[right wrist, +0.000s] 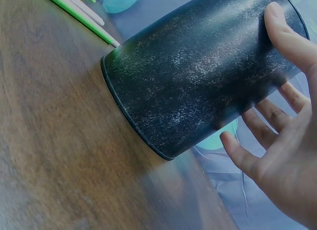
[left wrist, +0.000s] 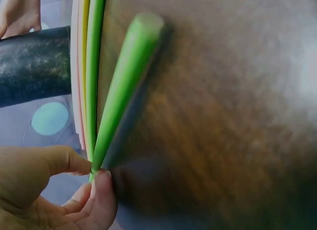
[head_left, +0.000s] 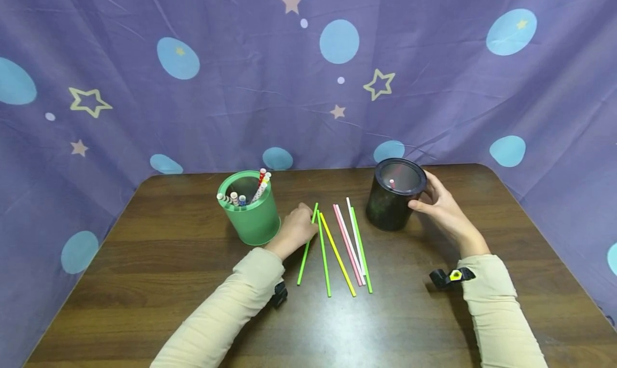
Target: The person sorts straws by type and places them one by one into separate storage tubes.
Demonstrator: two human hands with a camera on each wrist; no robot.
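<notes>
My left hand [head_left: 295,228] pinches a thin green straw [head_left: 303,263] between thumb and fingertips, near its far end. In the left wrist view the near end of this green straw [left wrist: 121,81] slants over the tabletop. Beside it lie several other straws: green [head_left: 324,255], yellow [head_left: 337,253], pink [head_left: 348,245] and white [head_left: 355,237]. At the right, my right hand [head_left: 443,210] holds the upper side of a black cylindrical holder [head_left: 389,210], thumb [right wrist: 282,29] on its front and fingers partly hidden behind. A pinkish straw tip [head_left: 392,184] shows inside the upright holder.
A green cylindrical holder [head_left: 253,223] with several patterned straws [head_left: 262,186] stands just left of my left hand. The brown wooden table [head_left: 168,282] backs onto a purple curtain [head_left: 241,89] printed with stars and blue ovals.
</notes>
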